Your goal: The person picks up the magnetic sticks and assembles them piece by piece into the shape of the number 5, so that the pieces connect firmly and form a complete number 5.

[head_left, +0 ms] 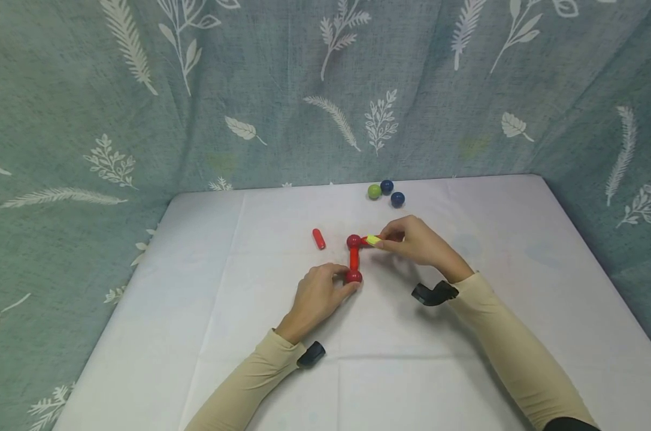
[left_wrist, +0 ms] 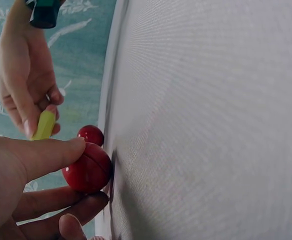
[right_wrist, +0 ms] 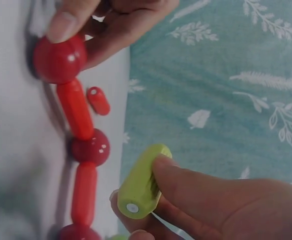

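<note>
Thumb and fingers of my left hand (head_left: 317, 294) hold a glossy red ball (left_wrist: 87, 170) low at the white tabletop. From that ball a red rod (head_left: 354, 258) leads to a second red ball (head_left: 354, 241). There another red rod (right_wrist: 84, 195) branches off rightward to a third red ball (right_wrist: 78, 233), which my right hand hides in the head view. My right hand (head_left: 419, 242) pinches a yellow-green rod (right_wrist: 143, 182) between thumb and fingers, above the second red rod. A pale round disc shows in the yellow-green rod's end.
A loose red rod (head_left: 318, 239) lies left of the joined pieces. Near the table's back edge sit a green ball (head_left: 374, 191) and two dark blue balls (head_left: 397, 199). A leaf-patterned curtain (head_left: 282, 90) hangs right behind the white table (head_left: 260, 239).
</note>
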Tool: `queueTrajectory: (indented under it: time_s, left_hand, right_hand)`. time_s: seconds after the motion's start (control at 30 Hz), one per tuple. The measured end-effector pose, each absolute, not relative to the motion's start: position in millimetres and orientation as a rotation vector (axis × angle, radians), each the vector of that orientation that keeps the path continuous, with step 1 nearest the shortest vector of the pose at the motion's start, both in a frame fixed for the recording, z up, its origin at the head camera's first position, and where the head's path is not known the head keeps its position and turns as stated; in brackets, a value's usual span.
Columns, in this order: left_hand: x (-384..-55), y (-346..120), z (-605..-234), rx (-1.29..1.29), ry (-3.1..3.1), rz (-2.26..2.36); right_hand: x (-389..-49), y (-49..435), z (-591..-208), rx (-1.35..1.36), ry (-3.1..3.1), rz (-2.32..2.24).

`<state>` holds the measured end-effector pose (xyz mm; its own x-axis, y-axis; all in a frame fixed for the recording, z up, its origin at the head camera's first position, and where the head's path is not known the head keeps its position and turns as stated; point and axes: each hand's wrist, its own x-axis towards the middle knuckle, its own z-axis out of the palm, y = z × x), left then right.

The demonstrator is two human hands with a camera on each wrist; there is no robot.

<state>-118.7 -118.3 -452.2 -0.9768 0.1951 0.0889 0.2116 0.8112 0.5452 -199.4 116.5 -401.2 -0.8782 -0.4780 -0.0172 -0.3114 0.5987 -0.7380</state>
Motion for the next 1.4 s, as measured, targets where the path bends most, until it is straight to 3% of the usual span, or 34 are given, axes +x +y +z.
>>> queueTrajectory:
  time_s: [1.4]
  left_hand:
    - [-119,-118,-457,-0.323,-2.940,-0.876]
  right_hand:
    - [-180,121,-440,-0.709,2.486,-1.063]
